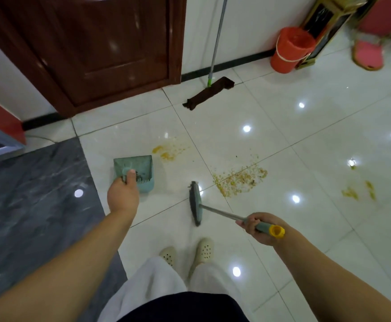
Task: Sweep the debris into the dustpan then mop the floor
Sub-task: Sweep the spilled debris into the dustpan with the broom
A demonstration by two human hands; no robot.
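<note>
Gripping dustpan handle, left hand extended, right hand clasping broom handle

Teal dustpan, yellow debris, brown mop, orange bucket

I see open tile between the broom head and debris; dustpan flanks its left

Glossy white floor tiles mirroring the ceiling lights, matt teal plastic dustpan in my left hand, my broom with bare metal shaft (rubbery-looking grip, yellow plastic cap), dark cloth mop, polished wood door, shiny orange plastic bucket.
</note>
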